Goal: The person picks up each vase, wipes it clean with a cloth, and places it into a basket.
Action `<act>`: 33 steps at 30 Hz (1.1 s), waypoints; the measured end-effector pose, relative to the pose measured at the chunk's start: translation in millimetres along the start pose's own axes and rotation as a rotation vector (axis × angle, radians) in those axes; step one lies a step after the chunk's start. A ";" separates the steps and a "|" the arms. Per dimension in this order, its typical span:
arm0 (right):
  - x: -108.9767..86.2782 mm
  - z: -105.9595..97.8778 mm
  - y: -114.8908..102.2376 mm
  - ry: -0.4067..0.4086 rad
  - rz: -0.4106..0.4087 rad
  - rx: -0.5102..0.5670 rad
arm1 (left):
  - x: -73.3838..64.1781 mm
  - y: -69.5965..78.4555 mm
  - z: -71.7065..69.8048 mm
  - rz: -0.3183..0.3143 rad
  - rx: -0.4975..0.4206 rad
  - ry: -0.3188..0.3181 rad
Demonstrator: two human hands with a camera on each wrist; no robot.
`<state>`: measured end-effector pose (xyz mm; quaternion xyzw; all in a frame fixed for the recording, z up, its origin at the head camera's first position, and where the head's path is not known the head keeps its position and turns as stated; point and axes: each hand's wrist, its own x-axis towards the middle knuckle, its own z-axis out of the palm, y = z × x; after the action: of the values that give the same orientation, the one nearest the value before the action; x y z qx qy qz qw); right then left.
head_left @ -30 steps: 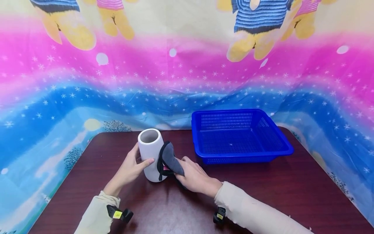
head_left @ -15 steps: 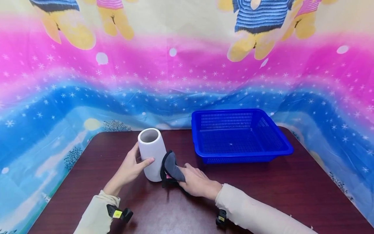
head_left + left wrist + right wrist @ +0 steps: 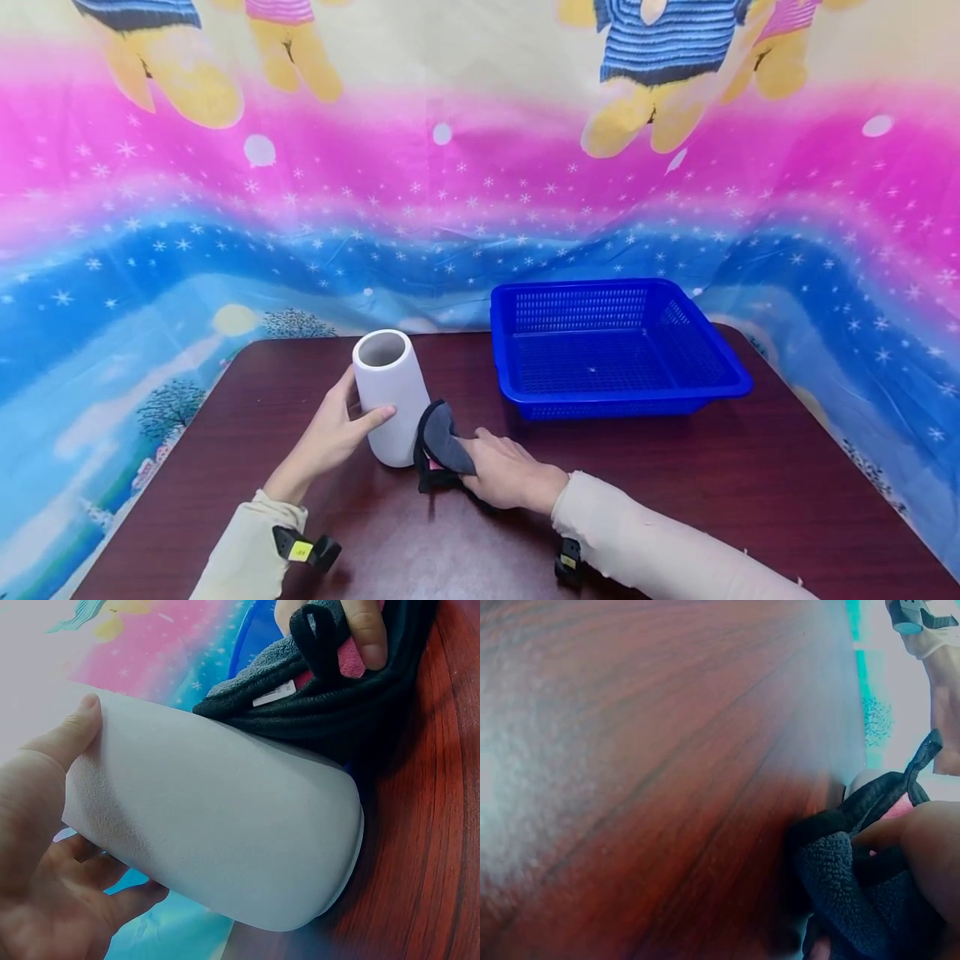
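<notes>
A white vase (image 3: 393, 396) with a round open mouth is in the middle-left of the head view, its mouth facing up. My left hand (image 3: 335, 427) grips its left side, thumb across the front and fingers behind. My right hand (image 3: 510, 473) holds a folded grey cleaning cloth (image 3: 447, 440) with black edging and a pink inside. The cloth touches the vase's lower right side. In the left wrist view, a black loop (image 3: 313, 645) and a small white label stand out on the cloth. The right wrist view shows the cloth's fluffy grey face (image 3: 832, 881) bunched in my fingers.
A blue plastic basket (image 3: 622, 406) with perforated walls stands at the back right of the dark red-brown wooden table (image 3: 675, 500). Behind the table hangs a colourful printed cloth backdrop (image 3: 465, 192). Black wrist cameras sit at both sleeves.
My right hand has slid the cloth down the vase's right side, from about mid-height to near the base. The left hand and the vase have hardly moved.
</notes>
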<state>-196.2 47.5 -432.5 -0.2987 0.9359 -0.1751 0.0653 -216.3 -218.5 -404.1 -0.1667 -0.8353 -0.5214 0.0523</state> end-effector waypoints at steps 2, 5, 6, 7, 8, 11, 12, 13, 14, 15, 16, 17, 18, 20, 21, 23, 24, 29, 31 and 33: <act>0.0 -0.4 -0.1 -0.008 -0.003 -0.005 | -0.5 0.0 0.1 0.005 -0.001 0.000; -1.9 -1.9 -0.8 -0.020 -0.007 -0.022 | -1.8 1.3 0.7 0.012 -0.003 0.003; -2.7 -2.3 -1.0 -0.024 -0.008 -0.029 | -2.3 1.9 1.1 0.014 -0.004 0.005; -3.8 -2.8 -1.2 -0.026 -0.008 -0.037 | -2.9 2.5 1.3 0.015 -0.004 0.006; -4.7 -3.0 -1.4 -0.029 -0.007 -0.044 | -3.5 3.1 1.6 0.014 -0.003 0.007; -7.3 -3.9 -2.3 -0.035 -0.002 -0.062 | -5.4 4.7 2.6 0.008 0.003 0.009; -8.2 -4.1 -2.5 -0.037 -0.001 -0.067 | -5.9 5.2 3.0 0.006 0.005 0.010; -9.0 -4.3 -2.6 -0.040 0.000 -0.072 | -6.6 5.7 3.4 0.004 0.008 0.011; -9.6 -4.4 -2.8 -0.041 -0.001 -0.076 | -7.2 6.2 3.9 0.002 0.011 0.013; -10.3 -4.7 -2.9 -0.043 -0.002 -0.082 | -7.8 6.8 4.3 0.001 0.013 0.014; -11.0 -4.8 -2.8 -0.047 -0.001 -0.085 | -8.5 7.4 4.8 0.000 0.014 0.015; -11.6 -5.0 -2.8 -0.052 -0.001 -0.085 | -9.1 8.1 5.2 -0.001 0.016 0.015; -12.3 -5.0 -2.8 -0.055 -0.001 -0.088 | -9.7 8.8 5.6 -0.002 0.016 0.016; -12.3 -4.9 -2.8 -0.061 0.002 -0.091 | -10.0 9.0 5.8 -0.001 0.013 0.015; -12.4 -4.8 -2.6 -0.063 0.003 -0.091 | -10.0 9.1 5.8 0.000 0.012 0.015; -12.5 -4.4 -2.4 -0.066 0.002 -0.088 | -10.0 9.3 5.9 0.001 0.011 0.015; -12.7 -4.4 -2.2 -0.066 0.001 -0.086 | -10.0 9.3 5.9 0.002 0.011 0.015; -12.7 -5.9 1.3 -0.068 -0.018 -0.069 | -9.9 9.4 5.9 0.002 0.020 0.018; -12.5 -7.1 4.0 -0.071 -0.031 -0.058 | -10.0 9.4 5.9 0.004 0.019 0.019; -12.3 -8.2 7.7 -0.073 -0.043 -0.043 | -10.1 9.4 5.9 0.008 0.017 0.020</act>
<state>-192.2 62.9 -427.5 -0.3260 0.9298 -0.1455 0.0894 -203.2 -211.8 -401.3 -0.1647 -0.8384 -0.5156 0.0641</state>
